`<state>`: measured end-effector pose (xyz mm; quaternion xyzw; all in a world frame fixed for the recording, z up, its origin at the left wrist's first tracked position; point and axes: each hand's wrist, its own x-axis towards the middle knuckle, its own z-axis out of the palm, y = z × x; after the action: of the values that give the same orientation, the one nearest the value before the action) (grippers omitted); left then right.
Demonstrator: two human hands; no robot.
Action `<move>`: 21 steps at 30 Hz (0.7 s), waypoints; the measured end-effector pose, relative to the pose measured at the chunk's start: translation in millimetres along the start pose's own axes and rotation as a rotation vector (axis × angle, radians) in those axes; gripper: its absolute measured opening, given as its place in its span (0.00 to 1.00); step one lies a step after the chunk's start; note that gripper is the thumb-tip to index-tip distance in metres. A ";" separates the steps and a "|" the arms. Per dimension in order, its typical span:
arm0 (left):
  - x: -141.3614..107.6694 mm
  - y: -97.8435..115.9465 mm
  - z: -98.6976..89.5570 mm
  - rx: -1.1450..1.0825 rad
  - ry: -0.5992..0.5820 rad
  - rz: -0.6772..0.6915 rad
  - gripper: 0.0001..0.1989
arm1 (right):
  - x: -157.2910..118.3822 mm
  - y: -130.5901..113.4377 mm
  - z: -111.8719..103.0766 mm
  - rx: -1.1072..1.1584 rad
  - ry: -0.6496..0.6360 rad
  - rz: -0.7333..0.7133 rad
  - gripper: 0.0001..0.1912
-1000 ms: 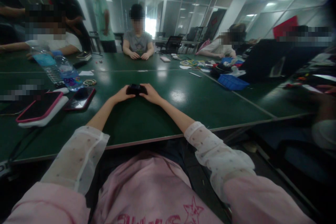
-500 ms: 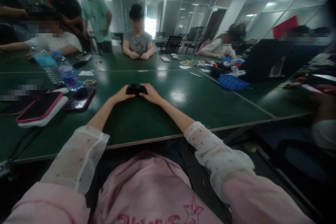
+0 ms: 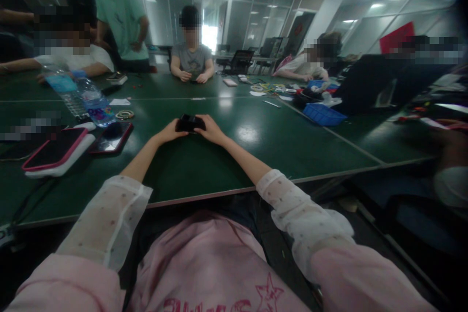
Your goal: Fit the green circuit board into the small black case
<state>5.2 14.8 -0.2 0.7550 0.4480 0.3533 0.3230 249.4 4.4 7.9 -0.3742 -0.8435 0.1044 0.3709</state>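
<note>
Both my hands hold a small, dark, glossy box-like object (image 3: 190, 125) above the green tabletop (image 3: 197, 170); its exact kind is too dark to make out. My left hand (image 3: 171, 131) grips its left end, thumb along the near side. At the opposite end, my right hand (image 3: 210, 130) closes on it in the same way, and the fingers behind are partly hidden. To the left of my hands lies a phone with a red edge (image 3: 111, 137). Beyond that phone is a small coil of cable (image 3: 125, 114).
Two plastic bottles (image 3: 93, 100) stand at the left, near a pink-rimmed phone (image 3: 54, 148) on a white item. A blue tray (image 3: 323, 114) and tangled cables (image 3: 268, 87) occupy the right side. A pen (image 3: 271, 104) lies nearby. A person in grey (image 3: 192, 61) sits opposite.
My hands stay in place, while the dark object's top appears tilted slightly. The standing person in green has shifted left, and the person opposite has raised a small item a little.
</note>
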 end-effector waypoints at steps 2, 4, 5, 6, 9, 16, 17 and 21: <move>0.0 0.3 0.6 -0.014 -0.004 -0.001 0.37 | 0.2 0.4 -0.5 0.004 0.011 -0.005 0.29; 0.3 0.0 0.9 -0.033 -0.011 -0.001 0.37 | 0.6 1.2 -1.1 0.007 0.022 -0.008 0.29; 0.6 -0.3 1.0 -0.040 -0.013 -0.002 0.37 | 0.8 1.7 -1.4 0.008 0.026 -0.009 0.29; 1.0 -0.8 1.0 -0.046 -0.014 -0.002 0.37 | 1.2 2.2 -1.8 0.009 0.031 -0.011 0.29; 2.4 -3.1 1.0 -0.054 -0.010 0.006 0.37 | 2.2 3.3 -2.7 0.011 0.042 -0.019 0.29; 4.2 -7.6 0.8 -0.045 -0.008 0.008 0.38 | 2.9 0.4 -6.4 0.011 0.055 0.011 0.28; 4.0 -7.4 0.7 -0.042 -0.008 0.013 0.38 | 2.9 0.2 -6.7 0.012 0.060 0.011 0.28; 1.8 -5.3 -0.1 -0.039 -0.008 0.022 0.39 | 3.7 0.6 -7.3 0.013 0.076 -0.001 0.28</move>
<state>3.3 18.5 -4.0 0.7551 0.4313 0.3625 0.3354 253.2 6.7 14.8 -0.3749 -0.8284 0.0955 0.4050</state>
